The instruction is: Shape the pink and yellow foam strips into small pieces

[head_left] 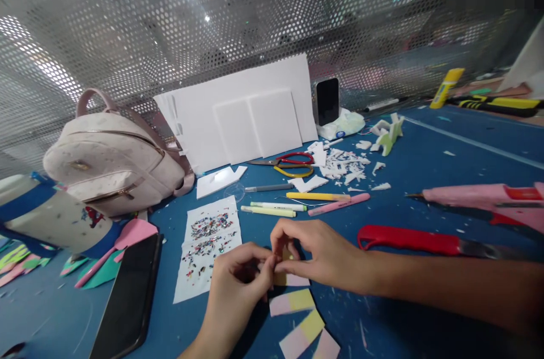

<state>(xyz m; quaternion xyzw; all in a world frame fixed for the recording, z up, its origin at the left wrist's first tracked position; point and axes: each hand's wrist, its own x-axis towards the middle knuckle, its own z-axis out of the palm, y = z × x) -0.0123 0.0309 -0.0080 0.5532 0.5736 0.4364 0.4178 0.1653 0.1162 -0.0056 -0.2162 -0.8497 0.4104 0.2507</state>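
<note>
My left hand (236, 280) and my right hand (318, 251) meet near the middle of the blue table, their fingertips pinched together. Whatever lies between the fingers is too small and covered to make out. Just beneath the right fingers shows a pink-and-yellow strip (297, 280), partly hidden. Nearer to me lie more strips of the same colours, one of them a pink-and-yellow piece (291, 302). To the left of my left hand is a white sheet (187, 285) scattered with small shiny multicoloured bits (210, 226).
Beyond the hands lie several markers (318, 196), red-and-yellow scissors (295, 163) and white scraps (344, 163). A red-handled cutter (412, 240) and pink glue gun (467, 196) are at right. Left are a phone (127, 296), bottle (55, 217) and backpack (114, 155). White boards (238, 110) lean behind.
</note>
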